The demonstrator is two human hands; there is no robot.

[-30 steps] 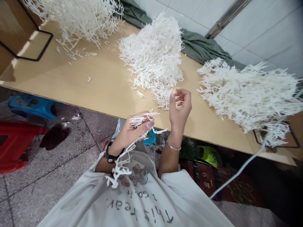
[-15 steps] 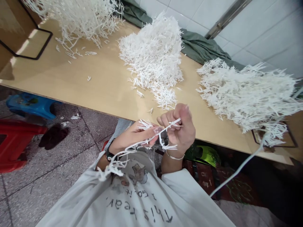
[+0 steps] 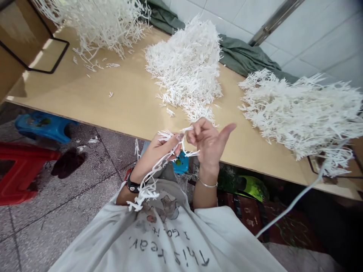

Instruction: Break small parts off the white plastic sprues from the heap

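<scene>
My left hand [image 3: 160, 151] is closed round a white plastic branched strip [image 3: 147, 185] that trails down over my wrist toward my shirt. Its upper end, with small white prongs [image 3: 170, 135], sticks out by my fingertips. My right hand [image 3: 208, 141] is just to the right, fingers curled and pinching at the strip's tip, thumb stuck out to the right. Both hands hover over the near edge of the wooden table [image 3: 124, 105]. Directly beyond them lies a middle heap of small white plastic pieces [image 3: 187, 68].
A large pile of white branched strips [image 3: 303, 113] lies at the right, another pile [image 3: 96, 22] at the far left. Green cloth [image 3: 244, 56] lies along the tiled wall. Below the table are a blue stool [image 3: 42, 126], a red stool [image 3: 19, 173] and a green object [image 3: 249, 187].
A second ago my right hand was open near the middle heap. It came back to the strip and closed on it, and now pinches the tip with the thumb out. The left hand kept its hold.
</scene>
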